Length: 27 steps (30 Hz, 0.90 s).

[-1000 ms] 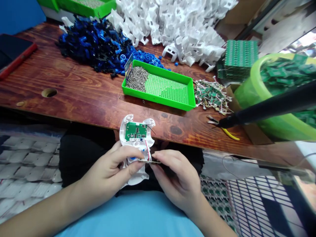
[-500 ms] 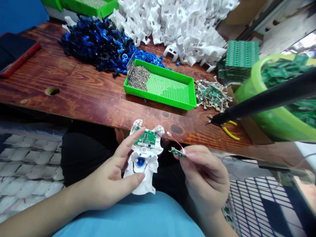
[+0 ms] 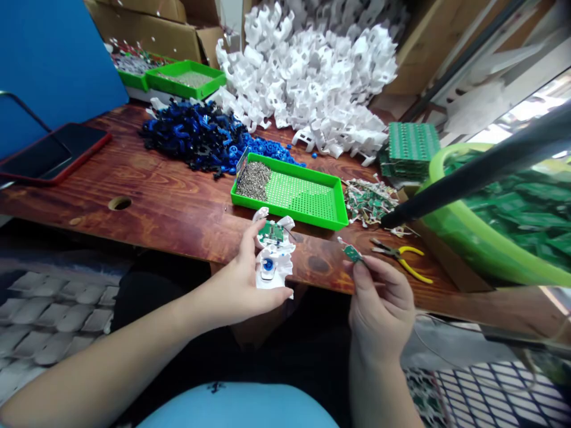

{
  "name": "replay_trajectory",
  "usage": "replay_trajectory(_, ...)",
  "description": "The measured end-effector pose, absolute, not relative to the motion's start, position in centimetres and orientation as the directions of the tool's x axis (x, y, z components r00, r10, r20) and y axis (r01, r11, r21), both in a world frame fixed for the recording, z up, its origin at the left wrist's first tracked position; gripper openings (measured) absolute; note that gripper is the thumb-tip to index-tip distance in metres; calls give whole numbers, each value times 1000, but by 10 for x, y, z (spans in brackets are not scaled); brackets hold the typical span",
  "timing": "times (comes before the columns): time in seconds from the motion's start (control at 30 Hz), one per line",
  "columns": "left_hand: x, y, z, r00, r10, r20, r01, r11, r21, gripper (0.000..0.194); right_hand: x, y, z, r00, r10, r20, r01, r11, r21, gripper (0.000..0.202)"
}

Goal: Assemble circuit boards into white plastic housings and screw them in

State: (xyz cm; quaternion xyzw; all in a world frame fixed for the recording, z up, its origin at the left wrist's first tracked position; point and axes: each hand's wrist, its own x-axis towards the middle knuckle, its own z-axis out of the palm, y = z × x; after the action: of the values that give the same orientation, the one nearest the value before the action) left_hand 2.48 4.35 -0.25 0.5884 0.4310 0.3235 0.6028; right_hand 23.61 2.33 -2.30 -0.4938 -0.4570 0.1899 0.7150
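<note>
Holding the white shell [image 3: 277,282], the left hand [image 3: 238,291] spreads thumb and forefinger wide across its ends; at the shell's three o'clock, the right hand [image 3: 381,300] pinches a small green board [image 3: 352,254], thumb and forefinger closed on it; at twelve to one o'clock, a green tray [image 3: 307,199] has small metal pieces [image 3: 253,180] heaped at its nine o'clock end; at half past two, a lime-green bucket [image 3: 432,223] holds many green boards [image 3: 526,214]; at eleven, a rear tray [image 3: 200,93] holds tiny pale pieces [image 3: 187,78].
</note>
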Motion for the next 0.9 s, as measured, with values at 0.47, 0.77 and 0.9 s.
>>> replay_trajectory(0.47,44,60,4,219,976,9,631,-149,761,87,250,37,-37,406,867,290,172,239,-956,20)
replay_trajectory(0.77,24,54,-2,246,963,108,667,-249,702,75,259,39,-41,402,915,42,192,-39,-981,43)
replay_trajectory(0.9,-7,87,12,123,975,183,714,-215,666,51,257,41,-39,403,915,17,131,-40,-991,47)
